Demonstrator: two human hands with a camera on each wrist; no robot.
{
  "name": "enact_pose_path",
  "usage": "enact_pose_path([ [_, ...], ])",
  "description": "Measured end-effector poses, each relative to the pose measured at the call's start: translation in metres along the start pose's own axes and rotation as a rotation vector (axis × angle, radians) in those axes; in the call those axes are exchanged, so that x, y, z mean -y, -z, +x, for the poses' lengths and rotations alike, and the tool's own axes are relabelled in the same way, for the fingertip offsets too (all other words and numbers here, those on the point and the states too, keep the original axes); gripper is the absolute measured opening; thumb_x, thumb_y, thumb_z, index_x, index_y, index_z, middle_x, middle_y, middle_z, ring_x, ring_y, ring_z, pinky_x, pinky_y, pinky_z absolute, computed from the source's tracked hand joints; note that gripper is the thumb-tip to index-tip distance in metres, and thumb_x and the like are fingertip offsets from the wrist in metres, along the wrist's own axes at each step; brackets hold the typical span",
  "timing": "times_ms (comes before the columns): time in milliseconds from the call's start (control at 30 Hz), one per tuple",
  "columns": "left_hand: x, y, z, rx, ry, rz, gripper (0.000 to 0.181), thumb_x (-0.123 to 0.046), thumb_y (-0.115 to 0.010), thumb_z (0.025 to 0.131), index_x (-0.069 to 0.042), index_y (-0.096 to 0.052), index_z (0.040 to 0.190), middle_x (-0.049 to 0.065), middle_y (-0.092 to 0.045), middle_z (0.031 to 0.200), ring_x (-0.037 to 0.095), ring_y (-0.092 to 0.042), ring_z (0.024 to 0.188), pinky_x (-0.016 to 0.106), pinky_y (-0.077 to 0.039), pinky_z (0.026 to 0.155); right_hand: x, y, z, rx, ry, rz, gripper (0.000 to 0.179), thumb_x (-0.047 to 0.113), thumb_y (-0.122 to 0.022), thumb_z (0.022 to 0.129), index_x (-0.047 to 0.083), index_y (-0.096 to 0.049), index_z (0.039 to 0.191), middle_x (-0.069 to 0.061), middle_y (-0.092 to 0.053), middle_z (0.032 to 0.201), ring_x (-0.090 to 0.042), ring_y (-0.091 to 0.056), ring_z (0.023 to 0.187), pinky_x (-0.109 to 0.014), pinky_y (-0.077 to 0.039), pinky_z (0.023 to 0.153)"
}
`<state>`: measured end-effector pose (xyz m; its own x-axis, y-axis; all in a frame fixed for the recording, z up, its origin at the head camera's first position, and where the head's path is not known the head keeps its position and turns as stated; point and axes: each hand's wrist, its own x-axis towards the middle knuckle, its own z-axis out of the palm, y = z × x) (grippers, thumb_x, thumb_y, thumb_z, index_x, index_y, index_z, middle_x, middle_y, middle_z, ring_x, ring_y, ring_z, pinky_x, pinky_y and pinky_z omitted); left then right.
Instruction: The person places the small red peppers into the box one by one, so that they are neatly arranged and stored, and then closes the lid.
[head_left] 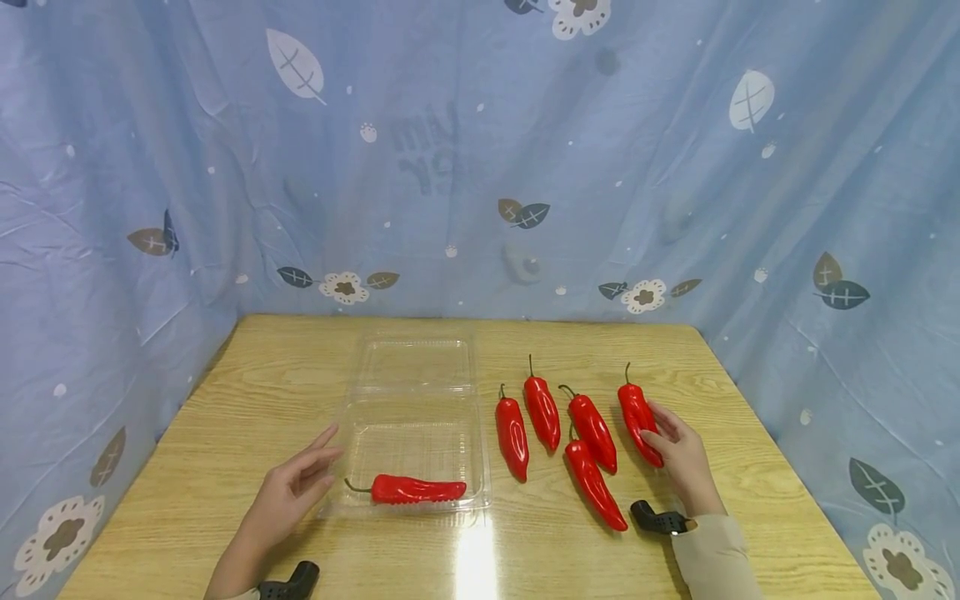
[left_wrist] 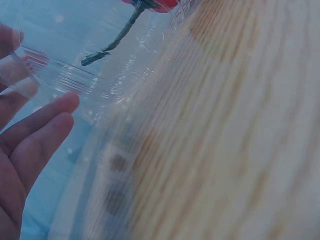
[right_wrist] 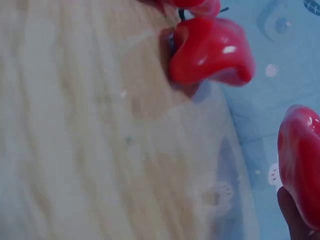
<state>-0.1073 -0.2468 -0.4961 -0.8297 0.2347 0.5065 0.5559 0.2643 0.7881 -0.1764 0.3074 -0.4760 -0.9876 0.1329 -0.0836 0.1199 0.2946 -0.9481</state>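
Being gripped by the right hand point(head_left: 682, 457) at four o'clock was a red tapered pepper point(head_left: 635, 414); the left hand point(head_left: 283, 496) was held relaxed at eight o'clock, beside a clear plastic container point(head_left: 417, 448)

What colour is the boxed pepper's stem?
Dark green; the stem shows best in the left wrist view.

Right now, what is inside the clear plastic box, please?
One red pepper lies along the near side of the box, its stem pointing left. No other pepper shows inside. Whatever is directly under the pepper is covered and cannot be seen.
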Motion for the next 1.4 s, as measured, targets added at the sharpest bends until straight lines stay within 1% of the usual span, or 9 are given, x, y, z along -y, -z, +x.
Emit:
enact_pose_path([
  [133, 0.0, 0.0, 0.0, 0.0, 0.005, -0.002, 0.033, 0.017, -0.057, 0.084, 0.015, -0.055, 0.117, 0.036, -0.036, 0.14, -0.001, -0.05, 0.123, 0.009, -0.043, 0.097, 0.003, -0.001, -0.004, -0.012, 0.042, 0.007, 0.06, 0.013, -0.06, 0.093, 0.002, -0.033, 0.146, -0.019, -0.039, 0.146, 0.02, -0.047, 0.097, -0.002, -0.046, 0.082],
  [233, 0.001, 0.0, 0.0, 0.001, 0.013, 0.001, 0.033, 0.017, -0.057, 0.084, 0.015, -0.055, 0.117, 0.035, -0.035, 0.141, -0.001, -0.049, 0.123, 0.009, -0.043, 0.097, 0.008, -0.003, -0.008, -0.011, 0.066, 0.041, 0.061, 0.015, -0.063, 0.092, 0.002, -0.035, 0.145, 0.0, -0.05, 0.135, 0.018, -0.051, 0.098, -0.005, -0.049, 0.082],
  [333, 0.002, 0.0, 0.0, 0.005, 0.018, 0.001, 0.033, 0.017, -0.057, 0.085, 0.015, -0.055, 0.118, 0.035, -0.035, 0.142, -0.002, -0.049, 0.123, 0.009, -0.043, 0.097, 0.015, -0.005, -0.013, -0.002, 0.088, 0.085, 0.063, 0.016, -0.064, 0.091, 0.0, -0.035, 0.144, 0.02, -0.053, 0.118, 0.015, -0.053, 0.099, -0.008, -0.051, 0.081],
  [433, 0.002, 0.001, -0.001, 0.006, 0.018, 0.004, 0.033, 0.016, -0.057, 0.085, 0.015, -0.055, 0.118, 0.034, -0.035, 0.142, -0.001, -0.049, 0.124, 0.009, -0.043, 0.097, 0.024, -0.008, -0.019, 0.007, 0.117, 0.122, 0.063, 0.015, -0.065, 0.09, -0.002, -0.036, 0.143, 0.026, -0.054, 0.111, 0.013, -0.056, 0.099, -0.009, -0.052, 0.08],
  [800, 0.0, 0.001, 0.0, 0.007, 0.016, 0.006, 0.033, 0.016, -0.057, 0.085, 0.014, -0.056, 0.118, 0.035, -0.035, 0.141, -0.001, -0.049, 0.124, 0.009, -0.043, 0.097, 0.048, -0.027, -0.037, 0.091, 0.286, 0.167, 0.053, 0.003, -0.061, 0.09, -0.01, -0.04, 0.137, 0.022, -0.06, 0.115, 0.006, -0.059, 0.103, -0.013, -0.054, 0.081],
  [1067, 0.001, 0.0, 0.0, 0.008, 0.006, -0.008, 0.032, 0.016, -0.056, 0.085, 0.015, -0.055, 0.118, 0.035, -0.035, 0.141, 0.0, -0.049, 0.124, 0.008, -0.042, 0.097, 0.058, -0.051, -0.044, 0.191, 0.349, 0.159, 0.051, 0.0, -0.06, 0.09, -0.01, -0.041, 0.137, 0.018, -0.058, 0.123, 0.003, -0.056, 0.11, -0.013, -0.051, 0.088],
  [1133, 0.001, 0.0, 0.0, 0.007, 0.008, -0.008, 0.033, 0.016, -0.056, 0.085, 0.015, -0.055, 0.118, 0.035, -0.035, 0.141, 0.0, -0.049, 0.124, 0.008, -0.042, 0.097, 0.06, -0.057, -0.046, 0.214, 0.339, 0.155, 0.052, 0.0, -0.06, 0.09, -0.009, -0.041, 0.137, 0.014, -0.057, 0.126, 0.003, -0.056, 0.112, -0.014, -0.051, 0.088],
  [1333, 0.0, 0.0, 0.0, 0.007, 0.008, 0.002, 0.032, 0.016, -0.056, 0.085, 0.015, -0.055, 0.118, 0.034, -0.035, 0.142, 0.0, -0.049, 0.124, 0.008, -0.042, 0.097, 0.066, -0.08, -0.05, 0.282, 0.291, 0.141, 0.054, 0.004, -0.062, 0.089, -0.005, -0.041, 0.139, -0.015, -0.048, 0.139, 0.004, -0.053, 0.114, -0.016, -0.051, 0.089],
  [1400, 0.0, 0.0, 0.0, 0.01, 0.008, 0.007, 0.032, 0.015, -0.056, 0.086, 0.015, -0.055, 0.118, 0.034, -0.035, 0.142, 0.0, -0.049, 0.124, 0.008, -0.042, 0.097, 0.067, -0.089, -0.051, 0.31, 0.286, 0.154, 0.054, 0.004, -0.063, 0.089, -0.003, -0.043, 0.139, -0.019, -0.047, 0.139, 0.002, -0.054, 0.114, -0.018, -0.052, 0.089],
])
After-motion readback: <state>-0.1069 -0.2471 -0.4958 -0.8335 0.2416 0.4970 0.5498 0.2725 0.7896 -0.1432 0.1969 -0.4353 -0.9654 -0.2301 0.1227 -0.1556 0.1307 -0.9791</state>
